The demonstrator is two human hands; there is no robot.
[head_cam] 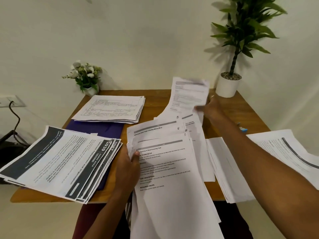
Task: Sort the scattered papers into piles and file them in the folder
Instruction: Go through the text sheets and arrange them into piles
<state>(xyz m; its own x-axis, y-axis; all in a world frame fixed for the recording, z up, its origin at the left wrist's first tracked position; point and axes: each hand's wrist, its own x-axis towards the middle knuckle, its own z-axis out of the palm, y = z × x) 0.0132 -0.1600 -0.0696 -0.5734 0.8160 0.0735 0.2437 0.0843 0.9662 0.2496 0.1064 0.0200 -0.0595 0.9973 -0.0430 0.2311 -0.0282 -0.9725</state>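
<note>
Far across the bench (155, 100) the right hand (211, 107) pinches a lifted sheet (189, 94), long edge pointing away (fingers blurred), while the left hand (128, 168) grips the fanned stack (165, 169) nearer in, just right of the purple folder (103, 128).

A small office or home study corner is suggested: a brown wooden tabletop (245, 114) set against a plain cream wall, stacks of printed white papers (110, 109), a dark blue folder (103, 129), and a green potted plant in a white pot (227, 85).
</note>
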